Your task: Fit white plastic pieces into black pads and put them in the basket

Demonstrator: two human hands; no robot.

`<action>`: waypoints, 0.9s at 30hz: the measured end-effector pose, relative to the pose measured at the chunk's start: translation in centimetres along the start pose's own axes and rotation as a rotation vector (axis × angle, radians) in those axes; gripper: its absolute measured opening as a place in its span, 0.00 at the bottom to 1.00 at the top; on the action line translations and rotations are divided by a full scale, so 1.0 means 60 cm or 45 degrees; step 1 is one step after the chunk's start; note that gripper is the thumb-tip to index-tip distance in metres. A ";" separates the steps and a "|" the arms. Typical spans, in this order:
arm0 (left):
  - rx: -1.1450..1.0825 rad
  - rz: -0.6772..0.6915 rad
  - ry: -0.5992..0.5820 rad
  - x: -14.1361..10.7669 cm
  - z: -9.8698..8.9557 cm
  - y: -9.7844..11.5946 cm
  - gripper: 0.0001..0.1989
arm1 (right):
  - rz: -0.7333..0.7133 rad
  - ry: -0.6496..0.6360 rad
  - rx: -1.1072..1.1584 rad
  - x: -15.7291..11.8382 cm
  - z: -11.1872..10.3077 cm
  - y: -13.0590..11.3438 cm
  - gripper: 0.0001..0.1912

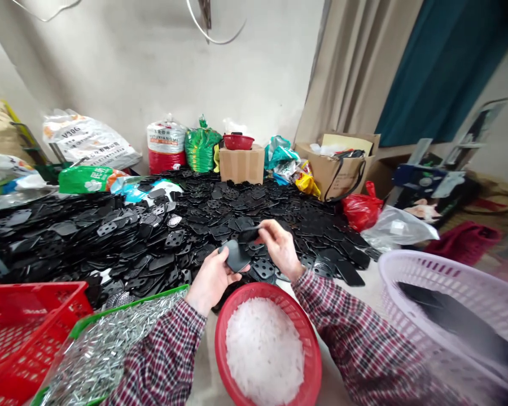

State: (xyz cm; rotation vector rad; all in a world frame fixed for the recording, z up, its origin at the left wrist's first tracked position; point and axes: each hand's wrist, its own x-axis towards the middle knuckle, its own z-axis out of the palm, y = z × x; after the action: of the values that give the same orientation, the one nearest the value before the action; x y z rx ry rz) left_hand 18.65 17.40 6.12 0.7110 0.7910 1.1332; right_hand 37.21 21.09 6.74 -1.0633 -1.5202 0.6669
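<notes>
My left hand (214, 277) is closed on a smooth, flat black plate (236, 257) with rounded corners, thumb on top of it. Between the fingertips of my right hand (280, 248) is the edge of a second dark plate (248, 234), tilted and touching or just behind the first; I cannot tell which. A wide heap of black plates (203, 206), some with holes, lies under and beyond both hands. Just below the hands stands a red basket (220, 338) full of small white translucent pieces (265, 352). A green-rimmed tray (82, 326) of small metal pins (110, 344) is by my left forearm.
A red crate (34, 293) stands at the left, a pale purple basket (389, 262) with dark plates (461, 324) at the right. Behind the heap are filled sacks (166, 146), a cardboard box (242, 164) bearing a red bowl (238, 142), an open carton (342, 169) and a red bag (362, 210).
</notes>
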 end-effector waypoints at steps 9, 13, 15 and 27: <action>0.054 0.326 -0.030 -0.031 0.018 0.003 0.16 | -0.435 -0.452 -0.028 -0.057 -0.006 -0.043 0.18; 0.213 0.480 0.040 -0.044 0.027 0.003 0.20 | 0.079 -0.225 0.314 -0.051 0.012 -0.046 0.23; 0.286 0.511 0.043 -0.051 0.032 0.004 0.21 | 0.212 -0.209 0.331 -0.048 0.020 -0.044 0.22; 0.800 0.671 0.103 -0.079 0.041 -0.003 0.34 | 0.385 -0.163 0.334 -0.058 0.030 -0.077 0.12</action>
State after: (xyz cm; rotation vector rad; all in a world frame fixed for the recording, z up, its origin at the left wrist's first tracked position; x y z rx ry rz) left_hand 19.76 12.60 8.13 1.4677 1.0796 1.3967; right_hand 34.22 16.23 8.74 -1.0727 -1.3443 1.1317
